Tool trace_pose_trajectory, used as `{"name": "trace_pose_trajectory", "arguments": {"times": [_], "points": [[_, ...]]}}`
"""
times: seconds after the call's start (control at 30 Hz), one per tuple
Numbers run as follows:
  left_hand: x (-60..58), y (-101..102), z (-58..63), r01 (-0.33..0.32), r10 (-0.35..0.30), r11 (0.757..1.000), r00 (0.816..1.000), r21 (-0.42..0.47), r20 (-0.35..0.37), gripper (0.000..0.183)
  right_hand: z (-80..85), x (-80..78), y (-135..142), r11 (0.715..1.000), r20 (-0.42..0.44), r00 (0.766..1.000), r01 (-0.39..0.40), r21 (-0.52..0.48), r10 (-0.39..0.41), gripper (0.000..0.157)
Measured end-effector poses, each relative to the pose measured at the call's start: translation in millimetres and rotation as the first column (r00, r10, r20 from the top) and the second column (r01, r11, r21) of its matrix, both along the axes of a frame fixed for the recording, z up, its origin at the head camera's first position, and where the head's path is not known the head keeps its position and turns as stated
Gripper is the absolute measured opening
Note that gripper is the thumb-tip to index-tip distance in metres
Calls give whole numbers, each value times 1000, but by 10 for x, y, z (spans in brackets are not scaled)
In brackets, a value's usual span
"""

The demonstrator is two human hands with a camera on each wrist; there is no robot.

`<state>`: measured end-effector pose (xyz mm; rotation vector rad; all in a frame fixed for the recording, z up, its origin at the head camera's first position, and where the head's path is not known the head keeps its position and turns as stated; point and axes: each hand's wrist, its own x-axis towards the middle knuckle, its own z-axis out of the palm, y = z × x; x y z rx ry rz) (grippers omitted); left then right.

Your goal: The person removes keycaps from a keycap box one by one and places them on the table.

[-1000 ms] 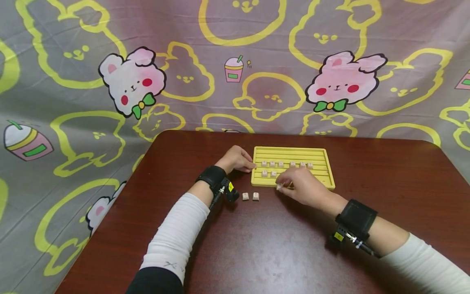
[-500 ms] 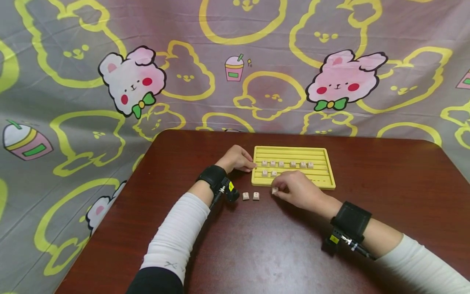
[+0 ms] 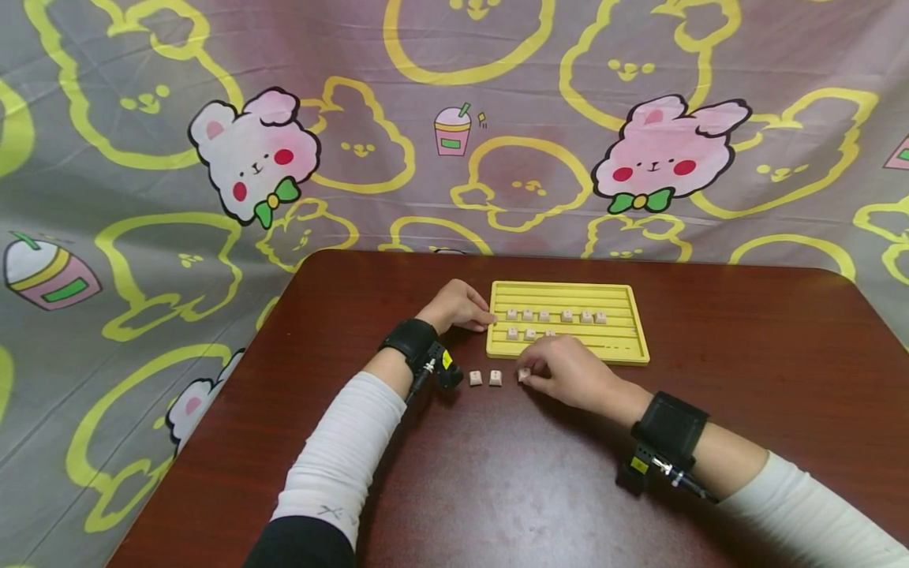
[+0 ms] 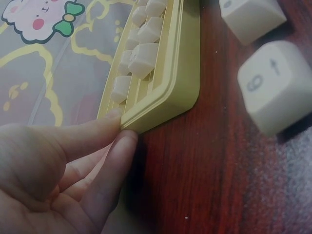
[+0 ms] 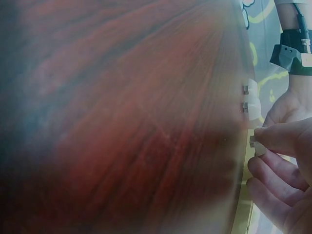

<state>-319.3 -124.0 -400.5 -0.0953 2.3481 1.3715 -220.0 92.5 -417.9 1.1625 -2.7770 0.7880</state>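
Note:
A yellow ridged tray [image 3: 616, 297] lies on the table, bearing several white keycaps in two rows. My left hand [image 3: 458, 306] pinches the tray's left edge between thumb and fingers, seen close up in the left wrist view at the tray rim [image 4: 161, 105]. In front of the tray, my right hand [image 3: 577, 371] pinches another keycap [image 3: 524, 375] between thumb and fingertip; its underside shows in the right wrist view. Two loose keycaps, one [image 3: 476, 379] and another [image 3: 495, 379], lie left of it. The nearer keycap [image 4: 275, 87] bears a printed character and an arrow.
The dark red-brown table [image 3: 454, 489] reaches back to a patterned cloth [image 3: 525, 102] hung behind and at the left. My right forearm crosses the table's right side, with a black wrist strap [image 3: 671, 430] on it.
My right hand has moved left and slightly nearer with the keycap, from the tray's front edge towards the two loose keycaps. A third keycap in the tray's lower row now shows. The left hand stays put.

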Motion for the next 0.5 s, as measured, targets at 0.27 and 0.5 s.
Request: {"name": "trace_pose_trajectory", "arguments": {"times": [0.27,0.5], "points": [[4,-2,-4,0,0,1000,1000,-16,-5,25,-24,-3,-42,1000,-19,1000,-11,15,12,9],[9,-8,1,5,-5,1000,1000,-27,-7,24,-41,-12,-66,999,-17,999,-28,28,28,10]]}}
